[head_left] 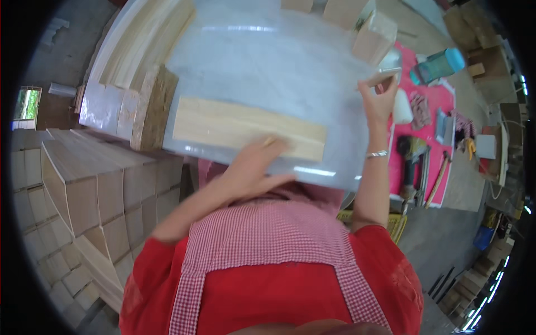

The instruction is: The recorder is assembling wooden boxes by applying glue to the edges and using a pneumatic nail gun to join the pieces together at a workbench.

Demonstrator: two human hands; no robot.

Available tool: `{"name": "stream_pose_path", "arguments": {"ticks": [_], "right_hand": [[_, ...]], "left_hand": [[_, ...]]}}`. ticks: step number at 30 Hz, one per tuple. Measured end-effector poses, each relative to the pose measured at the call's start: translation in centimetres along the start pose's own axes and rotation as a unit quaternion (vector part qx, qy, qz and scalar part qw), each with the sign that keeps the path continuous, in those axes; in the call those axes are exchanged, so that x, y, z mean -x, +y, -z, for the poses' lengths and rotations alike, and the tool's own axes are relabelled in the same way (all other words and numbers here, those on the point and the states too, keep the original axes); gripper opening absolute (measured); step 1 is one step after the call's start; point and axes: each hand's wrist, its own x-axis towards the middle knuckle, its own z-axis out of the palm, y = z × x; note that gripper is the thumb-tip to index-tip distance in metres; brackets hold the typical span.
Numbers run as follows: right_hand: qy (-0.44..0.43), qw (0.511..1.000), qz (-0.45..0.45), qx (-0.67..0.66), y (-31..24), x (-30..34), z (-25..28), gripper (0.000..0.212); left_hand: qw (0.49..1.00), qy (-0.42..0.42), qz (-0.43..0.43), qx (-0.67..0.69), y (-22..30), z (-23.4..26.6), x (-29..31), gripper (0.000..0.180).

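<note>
A pale, flat wooden board (pixel 245 127) lies lengthwise on the grey-blue work surface (pixel 268 72) in front of me. On its near right part rests my left hand (pixel 259 164), palm down, thumb stretched away from the fingers; the fingertips are blurred. My right hand (pixel 379 100) is raised at the surface's right edge with thumb and fingertips brought together. Whatever it pinches is too small and blurred to name. Close by it stand a white roll-like object (pixel 402 107) and a pale block-shaped box (pixel 375 37).
Long boards (pixel 142 42) are stacked at the far left, beside a thick wooden block (pixel 155 109). A pink cloth (pixel 441 120) on the right carries a teal bottle (pixel 438 66) and a black-handled power tool (pixel 409 164). Wooden boxes (pixel 103 187) are piled at lower left.
</note>
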Motion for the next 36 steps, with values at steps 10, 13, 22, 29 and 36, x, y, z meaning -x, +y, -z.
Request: {"name": "stream_pose_path", "arguments": {"ticks": [10, 13, 22, 29, 36], "right_hand": [[-0.248, 0.965, -0.078, -0.038, -4.7, 13.9, 7.1, 0.092], [-0.274, 0.956, -0.080, -0.073, -5.3, 14.2, 6.3, 0.093], [-0.331, 0.935, -0.023, -0.126, -4.8, 13.5, 3.1, 0.088], [-0.324, 0.939, -0.013, -0.118, -4.9, 13.5, 3.1, 0.087], [-0.326, 0.939, -0.004, -0.106, -5.0, 13.3, 3.1, 0.088]], "left_hand": [[0.958, -0.087, -0.057, -0.266, -0.7, -4.0, -9.0, 0.092], [0.959, -0.074, -0.055, -0.268, 0.7, -2.0, -9.0, 0.092], [0.981, -0.012, -0.116, -0.154, 4.0, 1.8, -8.5, 0.087], [0.980, -0.028, -0.115, -0.160, 4.0, 0.9, -8.8, 0.085], [0.980, -0.032, -0.109, -0.165, 4.3, 0.5, -9.4, 0.085]]}}
